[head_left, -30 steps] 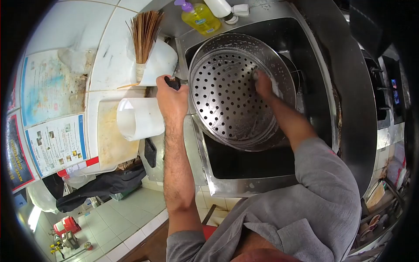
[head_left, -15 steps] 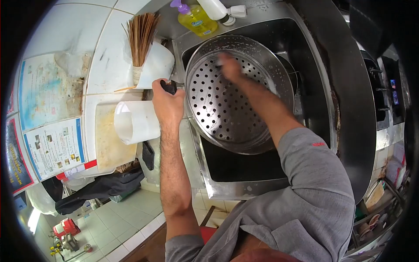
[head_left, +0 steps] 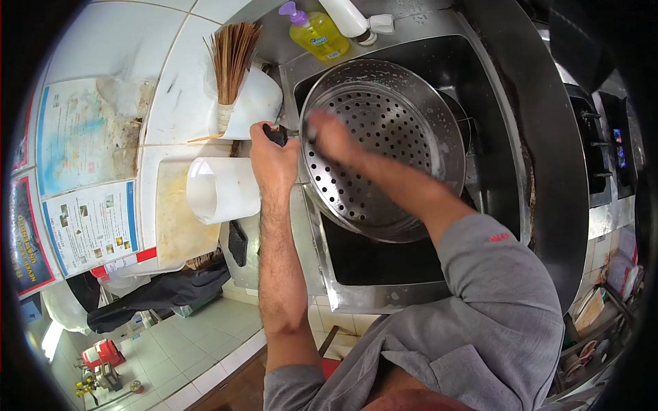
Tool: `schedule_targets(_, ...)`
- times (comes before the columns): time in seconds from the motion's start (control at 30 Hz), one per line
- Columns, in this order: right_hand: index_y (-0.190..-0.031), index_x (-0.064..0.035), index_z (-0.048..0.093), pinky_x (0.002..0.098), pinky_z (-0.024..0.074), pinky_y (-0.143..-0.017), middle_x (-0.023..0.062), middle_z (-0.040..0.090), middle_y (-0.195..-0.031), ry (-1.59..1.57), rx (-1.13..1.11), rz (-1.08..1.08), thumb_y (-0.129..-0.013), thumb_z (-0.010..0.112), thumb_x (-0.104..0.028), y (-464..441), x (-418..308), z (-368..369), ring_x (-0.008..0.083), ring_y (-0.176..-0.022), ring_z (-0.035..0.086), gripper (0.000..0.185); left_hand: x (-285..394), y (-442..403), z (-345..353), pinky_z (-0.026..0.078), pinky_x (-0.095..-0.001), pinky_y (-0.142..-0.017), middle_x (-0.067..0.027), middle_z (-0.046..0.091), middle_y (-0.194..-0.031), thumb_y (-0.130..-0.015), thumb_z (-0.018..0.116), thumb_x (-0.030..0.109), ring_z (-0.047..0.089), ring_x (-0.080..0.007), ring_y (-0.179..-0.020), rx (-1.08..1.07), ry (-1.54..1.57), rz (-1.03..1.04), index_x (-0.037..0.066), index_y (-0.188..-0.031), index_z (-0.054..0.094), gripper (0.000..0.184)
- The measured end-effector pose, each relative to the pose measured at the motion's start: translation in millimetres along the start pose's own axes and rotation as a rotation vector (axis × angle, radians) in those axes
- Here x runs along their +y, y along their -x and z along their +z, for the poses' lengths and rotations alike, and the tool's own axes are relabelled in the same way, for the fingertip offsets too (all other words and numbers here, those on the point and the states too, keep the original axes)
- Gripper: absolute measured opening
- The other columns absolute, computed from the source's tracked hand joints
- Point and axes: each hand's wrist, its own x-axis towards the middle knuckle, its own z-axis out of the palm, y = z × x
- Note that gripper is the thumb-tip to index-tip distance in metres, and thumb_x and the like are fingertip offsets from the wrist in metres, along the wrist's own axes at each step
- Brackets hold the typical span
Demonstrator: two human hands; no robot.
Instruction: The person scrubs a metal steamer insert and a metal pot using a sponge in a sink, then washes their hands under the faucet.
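A large round metal steamer pot (head_left: 449, 147) with a perforated bottom sits over the sink, its inside wet with patches of foam. My left hand (head_left: 274, 159) is closed around the pot's black side handle (head_left: 276, 135). Inside the pot, at the left part of its wall, my right hand (head_left: 334, 139) is blurred by motion. Its fingers look curled around a small dark greyish thing, too smeared to name.
The sink's dark basin (head_left: 384, 264) surrounds the pot. Behind stand a yellow soap pump bottle (head_left: 319, 34) and a white bottle (head_left: 346, 17). At left are a stick brush (head_left: 232, 65), a white plastic container (head_left: 223, 190) and a stained board (head_left: 179, 226). A stove (head_left: 596, 147) lies right.
My right hand has swept left and slightly down inside the pot, from its upper middle to the left wall. My left hand keeps its grip on the handle. The whole view has shifted slightly.
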Motion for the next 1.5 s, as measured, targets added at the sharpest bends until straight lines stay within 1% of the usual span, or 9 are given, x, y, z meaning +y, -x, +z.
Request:
schedule_targets(0.07, -0.106, -0.0011, 0.055, 0.0381, 0.0404, -0.093, 0.0202, 0.055, -0.108, -0.47, -0.586, 0.334, -0.076, 0.048, 0.002, 47, -59, -35, 0.0322, -0.106, 0.052, 0.03, 2, -3, 2, 0.045, -0.0404, -0.069, -0.0197, 0.059, -0.08, -0.067, 0.063, 0.008, 0.058, -0.0363, -0.075, -0.002, 0.013, -0.012, 0.0, -0.1, 0.045, 0.039)
schedule_targets(0.27, -0.118, -0.0038, 0.051, 0.033, 0.0396, -0.09, 0.0139, 0.056, -0.11, -0.341, -0.451, -0.641, -0.094, 0.038, -0.021, 121, -4, -46, 0.0195, -0.098, 0.052, 0.032, 1, 0, 4, 0.045, -0.0395, -0.07, -0.0205, 0.058, -0.082, -0.067, 0.064, 0.009, 0.059, -0.0355, -0.076, 0.03, 0.022, 0.053, -0.001, -0.103, 0.045, 0.041)
schedule_targets(0.47, -0.1, -0.0044, 0.056, 0.041, 0.0451, -0.075, 0.0175, 0.059, -0.096, -0.253, -0.023, 0.356, -0.086, 0.04, -0.024, 18, 157, -42, 0.0282, -0.082, 0.058, 0.029, -2, 0, 3, 0.045, -0.0384, -0.071, -0.02, 0.059, -0.084, -0.066, 0.064, 0.009, 0.059, -0.0335, -0.077, 0.01, 0.009, 0.015, -0.001, -0.103, 0.045, 0.042)
schedule_targets(0.6, -0.116, -0.0022, 0.043, 0.0471, 0.0437, -0.081, 0.0245, 0.056, -0.101, 0.432, -0.367, 0.694, -0.077, 0.052, -0.007, 132, 156, -117, 0.0383, -0.095, 0.055, 0.04, -1, -3, 3, 0.045, -0.0383, -0.071, -0.0197, 0.059, -0.083, -0.066, 0.064, 0.009, 0.059, -0.0337, -0.076, 0.017, 0.042, 0.009, 0.0, -0.103, 0.045, 0.042)
schedule_targets(0.77, -0.114, -0.0045, 0.049, 0.0401, 0.0409, -0.091, 0.0201, 0.051, -0.112, -0.311, -0.714, 1.022, -0.067, 0.061, -0.001, 219, 49, -91, 0.0309, -0.109, 0.049, 0.049, -3, -1, 3, 0.046, -0.0392, -0.07, -0.0196, 0.059, -0.082, -0.066, 0.065, 0.009, 0.059, -0.0349, -0.076, 0.039, 0.012, 0.051, 0.0, -0.102, 0.045, 0.042)
schedule_targets(0.87, -0.095, -0.0022, 0.058, 0.0424, 0.0427, -0.083, 0.0178, 0.057, -0.101, -0.314, -0.63, 0.146, -0.068, 0.058, 0.0, 147, -53, -52, 0.0341, -0.096, 0.054, 0.027, -1, 0, 4, 0.046, -0.0398, -0.07, -0.0197, 0.059, -0.081, -0.066, 0.065, 0.009, 0.059, -0.0356, -0.076, 0.037, 0.016, 0.069, 0.0, -0.102, 0.045, 0.042)
schedule_targets(1.1, -0.099, -0.0067, 0.054, 0.0401, 0.0443, -0.081, 0.0152, 0.05, -0.099, -0.386, -0.62, -0.09, -0.066, 0.058, 0.001, 139, -36, -56, 0.0332, -0.095, 0.053, 0.035, -1, -6, 4, 0.045, -0.0387, -0.07, -0.019, 0.059, -0.081, -0.066, 0.065, 0.01, 0.059, -0.0338, -0.076, 0.025, 0.008, 0.059, 0.0, -0.101, 0.046, 0.041)
schedule_targets(1.3, -0.097, 0.0001, 0.055, 0.0416, 0.0427, -0.082, 0.0206, 0.054, -0.093, 0.412, -0.204, 0.377, -0.072, 0.046, 0.005, 142, 138, -107, 0.035, -0.091, 0.052, 0.027, -4, -4, 5, 0.045, -0.0365, -0.071, -0.018, 0.058, -0.082, -0.066, 0.065, 0.011, 0.058, -0.031, -0.075, 0.019, 0.024, 0.034, -0.001, -0.101, 0.046, 0.041)
schedule_targets(1.5, -0.093, -0.0039, 0.059, 0.0412, 0.0463, -0.078, 0.0158, 0.06, -0.092, -0.012, 0.177, 0.299, -0.067, 0.049, 0.004, 7, 46, -9, 0.0339, -0.086, 0.057, 0.03, -4, -7, 4, 0.045, -0.0367, -0.071, -0.018, 0.058, -0.083, -0.066, 0.065, 0.011, 0.058, -0.0311, -0.076, 0.007, 0.026, 0.032, -0.001, -0.101, 0.046, 0.041)
